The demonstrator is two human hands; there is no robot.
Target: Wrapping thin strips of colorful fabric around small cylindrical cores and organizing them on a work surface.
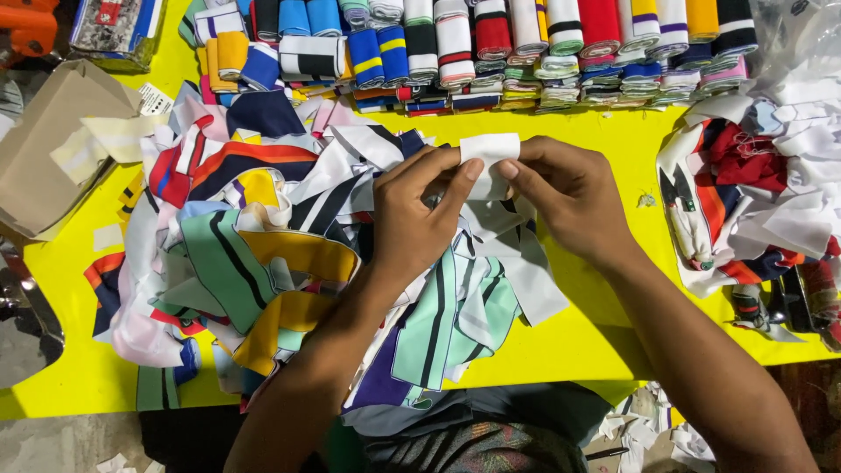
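Note:
My left hand (416, 215) and my right hand (565, 193) meet above the middle of a yellow table (604, 131). Together they pinch a small white strip of ribbed fabric (489, 156), left thumb and fingers on its left side, right fingers on its right side. Below and left of the hands lies a loose heap of striped fabric pieces (263, 245) in mint, yellow, navy, red and white. Part of the white strip hangs down behind my fingers.
Neatly folded stacks of coloured ribbed bands (526, 48) line the far edge. A second pile of cut pieces (753, 193) sits at the right. A brown cardboard box (39, 144) stands at the left. White scraps (648, 425) litter the floor near my lap.

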